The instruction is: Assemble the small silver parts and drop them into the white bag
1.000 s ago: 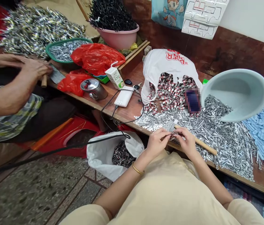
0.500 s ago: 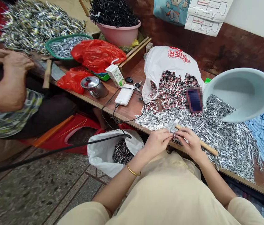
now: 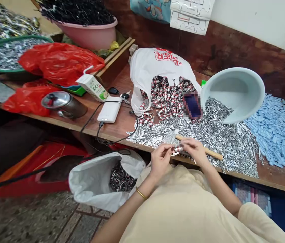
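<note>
Head: fitting [image 3: 178, 149] partly behind fingers [image 3: 188, 143]

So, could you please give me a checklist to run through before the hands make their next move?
1. Piece held: ok; the left hand pinches one end of the red-and-silver piece.
2. Right-hand grip: cannot tell; the right hand has its fingertips at the other end, too small to make out.
3. Hammer laid down: ok; the hammer lies among the silver metal pieces.
4. Sack mouth open: ok; the white sack gapes, with dark parts inside.
5. Basin upright: not ok; the grey basin is tipped over.
</note>
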`<act>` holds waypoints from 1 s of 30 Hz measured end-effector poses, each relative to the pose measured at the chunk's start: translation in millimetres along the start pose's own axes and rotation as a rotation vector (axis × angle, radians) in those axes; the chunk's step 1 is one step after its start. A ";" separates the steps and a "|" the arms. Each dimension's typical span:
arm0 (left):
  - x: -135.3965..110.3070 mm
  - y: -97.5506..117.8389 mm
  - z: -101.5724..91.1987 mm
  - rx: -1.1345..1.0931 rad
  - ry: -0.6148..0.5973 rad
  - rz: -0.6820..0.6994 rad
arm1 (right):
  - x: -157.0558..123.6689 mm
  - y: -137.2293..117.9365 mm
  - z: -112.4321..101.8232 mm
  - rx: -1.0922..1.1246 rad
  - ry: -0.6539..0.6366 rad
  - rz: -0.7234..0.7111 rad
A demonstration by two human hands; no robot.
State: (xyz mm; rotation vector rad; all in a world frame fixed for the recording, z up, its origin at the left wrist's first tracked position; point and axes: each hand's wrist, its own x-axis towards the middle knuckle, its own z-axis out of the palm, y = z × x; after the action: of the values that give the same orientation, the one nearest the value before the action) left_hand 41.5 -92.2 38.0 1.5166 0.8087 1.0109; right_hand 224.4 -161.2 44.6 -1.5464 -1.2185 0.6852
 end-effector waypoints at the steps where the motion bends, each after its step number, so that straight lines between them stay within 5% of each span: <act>1: 1.6 -3.8 -3.2 0.011 -0.001 -0.018 | 9.7 7.9 -19.3 -0.112 0.081 -0.020; 3: 5.2 -10.0 -10.3 0.022 0.002 -0.060 | 31.8 24.3 -59.9 -0.427 0.282 -0.015; 6: 8.4 -14.8 -15.7 0.013 -0.018 -0.092 | 63.3 45.8 -102.1 -0.803 0.185 0.001; 12: 5.1 -14.4 -13.1 -0.003 -0.038 -0.118 | 88.6 66.0 -105.1 -1.051 -0.010 -0.001; 15: 3.5 -17.5 -18.0 -0.013 -0.008 -0.153 | 82.7 65.6 -102.0 -0.879 0.023 0.004; 18: 4.4 -22.5 -22.1 -0.029 -0.003 -0.176 | 67.3 56.7 -97.8 -0.388 0.098 0.049; 22: 9.6 -26.7 -18.3 -0.072 -0.029 -0.185 | 42.7 32.7 -79.8 0.243 0.028 0.141; 30: 9.6 -26.4 -27.3 -0.105 -0.009 -0.255 | 38.7 -4.2 -19.0 0.400 -0.210 0.178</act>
State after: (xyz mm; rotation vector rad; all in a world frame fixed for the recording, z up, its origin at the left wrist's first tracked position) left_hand 21.1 -67.9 15.0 1.2910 0.9030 0.8428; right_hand 252.2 -132.0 60.4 -1.2773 -1.0218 1.1574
